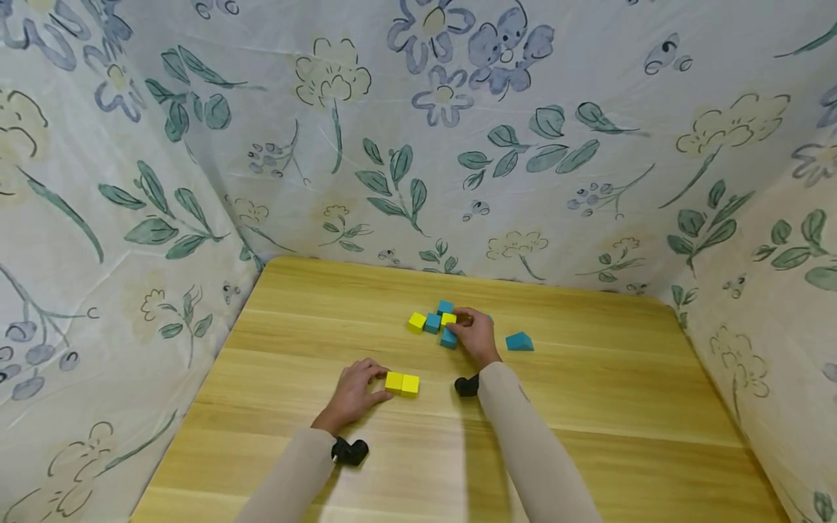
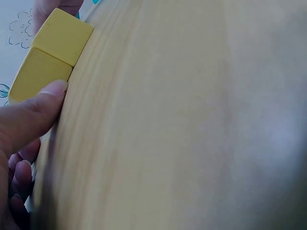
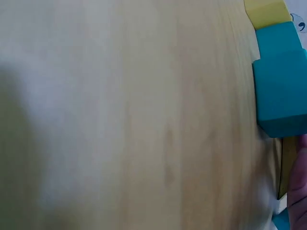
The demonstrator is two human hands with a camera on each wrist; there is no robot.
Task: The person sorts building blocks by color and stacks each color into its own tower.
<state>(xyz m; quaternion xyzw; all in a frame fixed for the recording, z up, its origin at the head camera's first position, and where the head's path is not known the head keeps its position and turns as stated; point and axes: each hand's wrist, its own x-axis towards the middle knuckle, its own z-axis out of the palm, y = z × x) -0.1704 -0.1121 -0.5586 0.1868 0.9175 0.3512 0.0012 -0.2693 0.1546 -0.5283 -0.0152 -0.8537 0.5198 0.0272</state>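
Note:
Two yellow cubes lie side by side on the wooden table [image 1: 281, 349]. My left hand [image 1: 351, 396] pinches the left yellow cube [image 1: 394, 382] between thumb and fingers, and the other yellow cube [image 1: 410, 386] touches its right side. Farther back, my right hand [image 1: 477, 338] holds a yellow cube [image 1: 447, 319] amid a small cluster. Around that cube sit a blue block [image 1: 445, 308] behind, a blue block [image 1: 432, 323] on its left and a blue block [image 1: 448, 338] in front. Another yellow cube [image 1: 416, 322] ends the row at left. The right wrist view shows little of the right hand.
Right of my right hand lies a blue wedge-shaped block [image 1: 519, 341]. A bit of blue [image 1: 490, 318] peeks out behind that hand. Flowered cloth [image 1: 392, 145] hangs along the table's back and sides. Black devices [image 1: 351, 452] sit at both wrists.

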